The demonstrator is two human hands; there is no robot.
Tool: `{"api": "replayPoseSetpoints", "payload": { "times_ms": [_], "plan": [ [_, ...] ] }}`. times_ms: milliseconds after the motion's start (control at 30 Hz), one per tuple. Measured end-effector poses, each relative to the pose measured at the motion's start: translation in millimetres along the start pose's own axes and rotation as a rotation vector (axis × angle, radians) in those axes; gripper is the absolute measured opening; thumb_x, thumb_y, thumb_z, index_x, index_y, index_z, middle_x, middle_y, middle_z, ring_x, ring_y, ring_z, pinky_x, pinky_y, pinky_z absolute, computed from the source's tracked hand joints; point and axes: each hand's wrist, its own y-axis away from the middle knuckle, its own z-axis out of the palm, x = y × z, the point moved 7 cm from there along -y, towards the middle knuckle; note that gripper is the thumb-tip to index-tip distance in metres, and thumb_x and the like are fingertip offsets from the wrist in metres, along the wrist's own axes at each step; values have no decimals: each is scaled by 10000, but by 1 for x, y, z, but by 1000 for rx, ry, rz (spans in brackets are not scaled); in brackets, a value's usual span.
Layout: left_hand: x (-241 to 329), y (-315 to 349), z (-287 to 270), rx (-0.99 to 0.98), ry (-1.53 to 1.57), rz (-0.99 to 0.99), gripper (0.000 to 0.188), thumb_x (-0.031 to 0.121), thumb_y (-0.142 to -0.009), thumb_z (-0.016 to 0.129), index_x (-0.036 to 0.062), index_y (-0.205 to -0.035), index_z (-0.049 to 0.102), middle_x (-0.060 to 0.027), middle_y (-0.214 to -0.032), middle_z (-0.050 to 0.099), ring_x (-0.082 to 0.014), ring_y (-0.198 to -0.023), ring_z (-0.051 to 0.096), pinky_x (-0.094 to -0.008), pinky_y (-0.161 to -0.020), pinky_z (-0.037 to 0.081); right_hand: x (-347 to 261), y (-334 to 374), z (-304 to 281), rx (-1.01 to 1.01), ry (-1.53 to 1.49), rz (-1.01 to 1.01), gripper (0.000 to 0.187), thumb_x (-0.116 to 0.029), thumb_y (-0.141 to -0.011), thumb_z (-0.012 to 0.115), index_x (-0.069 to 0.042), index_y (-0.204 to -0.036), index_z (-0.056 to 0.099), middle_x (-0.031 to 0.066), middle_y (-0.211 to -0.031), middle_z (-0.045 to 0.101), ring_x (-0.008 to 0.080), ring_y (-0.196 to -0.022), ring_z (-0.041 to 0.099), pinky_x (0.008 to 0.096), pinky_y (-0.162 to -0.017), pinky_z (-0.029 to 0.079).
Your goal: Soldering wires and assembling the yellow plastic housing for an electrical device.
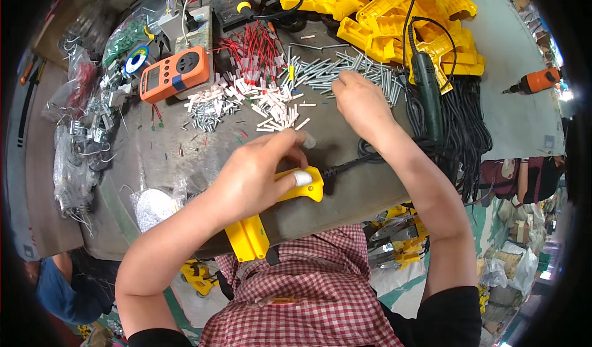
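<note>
My left hand [250, 171] is closed over a yellow plastic tool housing [246, 239] at the table's front edge. Its thumb has a white wrap and presses on the handle part; the other fingers are partly hidden. From the handle's right end runs a black power cord [345, 164]. Farther right, my right hand [364, 103] reaches into a pile of long silver screws [345, 66], fingers bent together. What its fingertips hold, if anything, is hidden. Between the hands and the back lie short white sleeves [277, 108] and red wires [250, 48].
A pile of yellow housings [401, 20] and a bundle of black cords [462, 125] fill the right. A dark green electric screwdriver [425, 82] hangs there. An orange meter [174, 74], a wire spool [137, 60] and small screws [209, 114] are at left. An orange drill [536, 81] lies far right.
</note>
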Motion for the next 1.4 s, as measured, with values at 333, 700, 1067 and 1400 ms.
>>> {"api": "replayPoseSetpoints", "payload": {
  "times_ms": [333, 700, 1067, 1400],
  "plan": [
    [-18, -7, -16, 90, -105, -64, 199, 38, -799, 678, 19, -992, 629, -101, -904, 655, -217, -792, 626, -321, -734, 502, -1, -12, 1, 33, 36, -62, 139, -25, -744, 557, -18, -880, 584, 132, -893, 594, 291, -906, 614, 385, -748, 522],
    [-7, -24, -17, 183, -369, 241, 298, -11, -699, 667, 64, -986, 646, -96, -972, 627, -245, -883, 610, -330, -759, 508, 27, -26, -5, 3, -437, 113, 186, -106, -755, 647, 6, -902, 629, 121, -819, 620, 288, -762, 627, 372, -683, 509],
    [69, 18, -38, 318, -678, 775, 205, 79, -612, 667, 43, -810, 630, -98, -955, 652, -250, -846, 647, -325, -691, 543, -44, 20, -60, -197, -1576, 297, 174, -71, -889, 590, -10, -1048, 554, 40, -847, 617, 70, -643, 561, 185, -534, 436],
    [-30, 41, -41, 145, -155, -96, 250, -82, -807, 578, 3, -1029, 654, -100, -926, 681, -153, -819, 661, -282, -723, 518, -137, 124, -37, -20, -809, 73, 172, -83, -797, 633, -43, -955, 580, 96, -845, 585, 258, -747, 626, 366, -622, 512]
  ]
}}
